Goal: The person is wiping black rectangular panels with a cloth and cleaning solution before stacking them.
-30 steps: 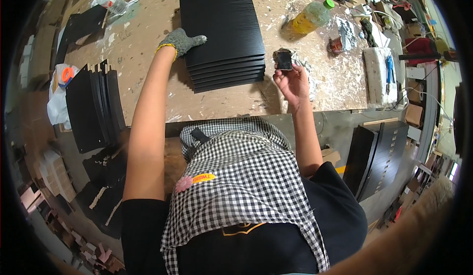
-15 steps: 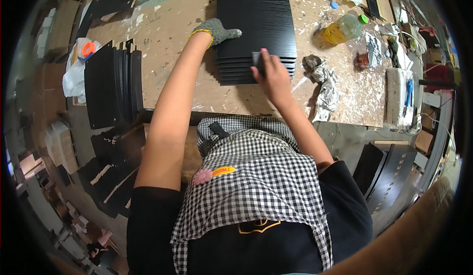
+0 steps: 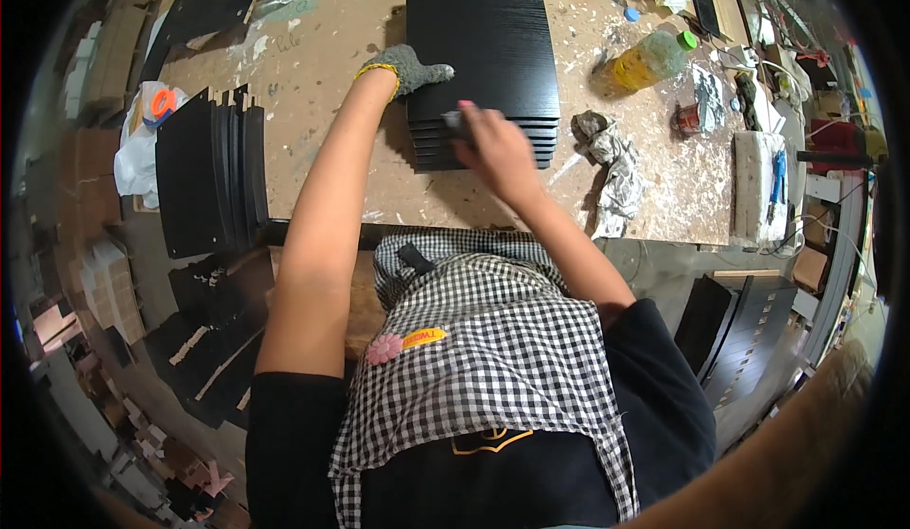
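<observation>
A stack of black boards (image 3: 482, 45) stands on the worktable, its near edges stepped like a fan. My left hand (image 3: 403, 69), in a grey knitted glove with a yellow cuff, grips the stack's left edge. Its thumb lies across the top board; the other fingers are partly hidden at the side. My bare right hand (image 3: 498, 150) is closed round a small dark grey block (image 3: 457, 127), pressed to the near edge of the top board. Motion blurs that block, so its exact kind cannot be made out.
Right of the stack lie a crumpled stained rag (image 3: 614, 173) and a bottle of yellow liquid (image 3: 649, 63) with a green cap. More black boards (image 3: 204, 173) stand upright at the table's left. A white block (image 3: 758, 188) with a blue tool sits at the right edge.
My right hand has slid left along the near edge of the top board with the small block. My left hand keeps its hold on the stack; the whole view has shifted slightly.
</observation>
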Available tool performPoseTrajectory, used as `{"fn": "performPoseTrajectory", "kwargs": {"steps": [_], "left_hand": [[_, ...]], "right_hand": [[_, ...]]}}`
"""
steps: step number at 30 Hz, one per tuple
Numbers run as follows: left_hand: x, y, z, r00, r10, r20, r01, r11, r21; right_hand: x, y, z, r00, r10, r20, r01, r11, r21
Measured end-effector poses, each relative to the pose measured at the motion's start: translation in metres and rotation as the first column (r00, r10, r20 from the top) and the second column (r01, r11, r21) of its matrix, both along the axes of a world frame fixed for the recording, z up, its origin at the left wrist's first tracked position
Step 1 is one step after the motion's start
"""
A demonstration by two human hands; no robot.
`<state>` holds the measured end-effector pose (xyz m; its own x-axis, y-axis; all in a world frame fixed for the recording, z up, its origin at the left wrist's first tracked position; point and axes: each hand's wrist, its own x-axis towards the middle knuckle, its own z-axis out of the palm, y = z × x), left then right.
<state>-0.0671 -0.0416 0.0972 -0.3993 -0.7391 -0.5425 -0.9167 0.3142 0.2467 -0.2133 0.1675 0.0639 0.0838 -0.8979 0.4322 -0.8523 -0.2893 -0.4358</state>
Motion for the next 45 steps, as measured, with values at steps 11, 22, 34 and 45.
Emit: {"fn": "performPoseTrajectory", "kwargs": {"steps": [11, 22, 34, 45], "left_hand": [[-0.006, 0.007, 0.019, 0.998, 0.051, 0.022, -0.053, 0.997, 0.064], [-0.005, 0.006, 0.005, 0.999, 0.019, 0.040, -0.021, 0.999, 0.031], [-0.006, 0.008, 0.014, 0.998, 0.064, -0.012, -0.063, 0.997, 0.055], [-0.018, 0.074, 0.003, 0.835, -0.309, -0.455, -0.109, 0.718, -0.687]], "right_hand": [[-0.052, 0.043, -0.018, 0.988, -0.149, 0.026, 0.150, 0.987, -0.063], [0.078, -0.026, -0.022, 0.927, 0.248, -0.279, -0.271, 0.961, -0.046], [-0.069, 0.042, -0.021, 0.992, -0.088, 0.093, 0.096, 0.991, -0.095], [-0.097, 0.089, 0.011, -0.158, -0.320, 0.934, 0.007, 0.946, 0.325]]}}
